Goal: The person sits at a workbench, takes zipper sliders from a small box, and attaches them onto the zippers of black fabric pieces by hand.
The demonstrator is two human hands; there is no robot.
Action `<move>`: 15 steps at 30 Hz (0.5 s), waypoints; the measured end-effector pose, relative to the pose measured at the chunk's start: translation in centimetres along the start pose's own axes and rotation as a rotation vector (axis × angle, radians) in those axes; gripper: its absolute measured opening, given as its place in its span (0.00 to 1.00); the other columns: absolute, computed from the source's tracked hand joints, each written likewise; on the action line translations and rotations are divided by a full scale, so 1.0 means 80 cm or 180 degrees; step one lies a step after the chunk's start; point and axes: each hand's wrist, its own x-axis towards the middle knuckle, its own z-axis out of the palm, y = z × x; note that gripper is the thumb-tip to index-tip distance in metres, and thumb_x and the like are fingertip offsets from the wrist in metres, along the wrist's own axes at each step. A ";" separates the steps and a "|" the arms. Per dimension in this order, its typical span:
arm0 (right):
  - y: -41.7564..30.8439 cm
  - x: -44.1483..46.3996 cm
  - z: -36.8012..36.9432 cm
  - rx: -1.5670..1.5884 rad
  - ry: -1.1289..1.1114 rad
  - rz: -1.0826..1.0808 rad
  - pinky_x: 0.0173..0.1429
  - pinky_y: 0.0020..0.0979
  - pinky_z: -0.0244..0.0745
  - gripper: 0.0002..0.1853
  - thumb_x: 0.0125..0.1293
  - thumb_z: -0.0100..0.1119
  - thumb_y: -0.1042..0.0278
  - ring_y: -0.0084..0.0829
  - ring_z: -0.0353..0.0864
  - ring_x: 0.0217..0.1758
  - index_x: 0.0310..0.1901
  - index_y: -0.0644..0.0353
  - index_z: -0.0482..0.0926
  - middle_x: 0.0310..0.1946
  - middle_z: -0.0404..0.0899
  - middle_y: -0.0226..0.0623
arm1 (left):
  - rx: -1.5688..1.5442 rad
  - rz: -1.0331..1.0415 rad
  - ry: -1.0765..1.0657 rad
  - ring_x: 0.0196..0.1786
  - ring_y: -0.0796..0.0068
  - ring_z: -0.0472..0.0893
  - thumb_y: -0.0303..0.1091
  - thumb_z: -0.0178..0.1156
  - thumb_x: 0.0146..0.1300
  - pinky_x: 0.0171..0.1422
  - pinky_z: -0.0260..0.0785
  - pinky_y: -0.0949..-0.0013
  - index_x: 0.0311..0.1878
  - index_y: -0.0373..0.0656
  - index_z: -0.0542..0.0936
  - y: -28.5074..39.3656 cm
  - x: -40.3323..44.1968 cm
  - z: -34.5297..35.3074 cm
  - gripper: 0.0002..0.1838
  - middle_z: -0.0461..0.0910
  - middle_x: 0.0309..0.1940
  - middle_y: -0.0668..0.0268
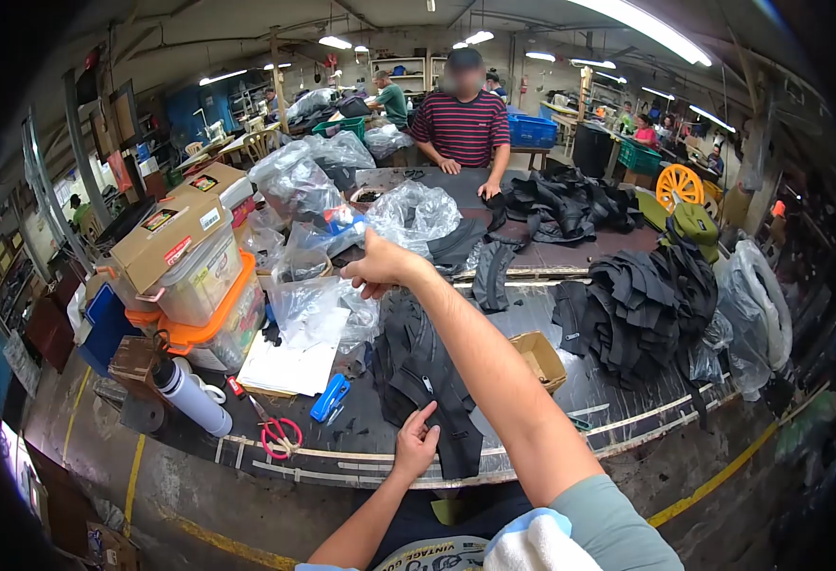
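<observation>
Low at the table's front edge, my left hand rests its outstretched fingers on a black fabric piece with a zipper. That piece lies on a loose stack of similar black pieces. My right hand is stretched forward over the table, thumb raised and fingers loosely bent apart, with nothing visible in it. Just beyond it is a blue-and-white item among clear plastic bags; its kind I cannot make out. A small open cardboard box sits under my right forearm.
Red-handled scissors, a blue stapler-like tool, white paper and a lavender bottle lie or stand at left. Orange-lidded bins stand behind. Black fabric piles lie at right. A co-worker stands across the table.
</observation>
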 end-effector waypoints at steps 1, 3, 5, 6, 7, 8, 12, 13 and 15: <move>0.001 0.002 0.003 0.0068 -0.0039 -0.0001 0.23 0.32 0.82 0.35 0.72 0.68 0.68 0.33 0.86 0.23 0.65 0.72 0.52 0.34 0.85 0.46 | 0.0010 -0.0035 -0.0004 0.31 0.83 0.66 0.17 0.59 0.67 0.36 0.60 0.81 0.71 0.36 0.79 0.002 -0.002 -0.001 0.27 0.74 0.46 0.71; 0.002 0.005 0.001 0.0178 -0.0088 -0.0011 0.23 0.33 0.82 0.40 0.71 0.68 0.67 0.34 0.85 0.22 0.69 0.75 0.48 0.34 0.84 0.48 | 0.0011 -0.0074 -0.0026 0.31 0.83 0.66 0.17 0.59 0.67 0.36 0.60 0.81 0.71 0.36 0.79 0.008 -0.001 -0.001 0.28 0.74 0.46 0.71; 0.008 0.004 -0.002 0.0225 -0.0102 -0.0011 0.22 0.33 0.81 0.43 0.71 0.68 0.67 0.35 0.84 0.21 0.70 0.77 0.46 0.34 0.84 0.49 | 0.0002 -0.0087 -0.0046 0.31 0.83 0.66 0.17 0.59 0.67 0.36 0.60 0.81 0.71 0.36 0.79 0.009 0.001 0.001 0.28 0.74 0.46 0.71; 0.013 0.002 -0.002 0.0220 -0.0023 -0.0028 0.22 0.33 0.81 0.45 0.70 0.68 0.67 0.35 0.84 0.21 0.72 0.77 0.43 0.35 0.84 0.50 | 0.0004 -0.0086 -0.0048 0.32 0.83 0.66 0.17 0.59 0.67 0.36 0.60 0.81 0.71 0.36 0.79 0.009 0.001 0.001 0.28 0.74 0.46 0.71; 0.018 0.000 -0.003 0.0213 0.0056 -0.0049 0.22 0.32 0.81 0.48 0.70 0.68 0.67 0.35 0.84 0.21 0.74 0.77 0.40 0.35 0.84 0.50 | 0.0007 -0.0079 -0.0048 0.32 0.83 0.66 0.17 0.59 0.67 0.36 0.60 0.81 0.71 0.36 0.79 0.008 0.001 0.000 0.28 0.74 0.46 0.71; 0.024 -0.002 -0.004 0.0202 0.0133 -0.0069 0.22 0.32 0.80 0.51 0.70 0.68 0.67 0.35 0.84 0.21 0.76 0.78 0.37 0.35 0.84 0.51 | 0.0005 -0.0072 -0.0045 0.32 0.83 0.66 0.17 0.59 0.67 0.36 0.60 0.81 0.71 0.36 0.79 0.006 0.002 0.000 0.28 0.74 0.46 0.71; 0.058 -0.014 -0.032 0.0162 0.0310 -0.0115 0.22 0.30 0.79 0.61 0.70 0.68 0.68 0.34 0.85 0.22 0.80 0.75 0.23 0.37 0.85 0.51 | 0.0008 -0.0026 -0.0048 0.32 0.83 0.67 0.17 0.59 0.67 0.36 0.61 0.81 0.71 0.36 0.79 0.001 0.000 -0.001 0.28 0.74 0.46 0.71; 0.070 -0.017 -0.046 0.0222 0.0505 -0.0171 0.22 0.30 0.79 0.62 0.69 0.68 0.68 0.34 0.85 0.23 0.80 0.74 0.22 0.39 0.86 0.51 | 0.0011 -0.0005 -0.0050 0.32 0.83 0.67 0.17 0.59 0.67 0.36 0.61 0.81 0.71 0.36 0.79 0.001 0.001 -0.001 0.28 0.74 0.46 0.71; 0.089 -0.039 -0.075 0.0428 0.0867 -0.0179 0.26 0.28 0.81 0.62 0.70 0.69 0.67 0.33 0.87 0.27 0.81 0.71 0.23 0.44 0.86 0.53 | 0.0012 0.0002 -0.0064 0.32 0.83 0.67 0.17 0.59 0.67 0.36 0.61 0.81 0.71 0.35 0.79 0.000 -0.001 0.000 0.28 0.74 0.46 0.71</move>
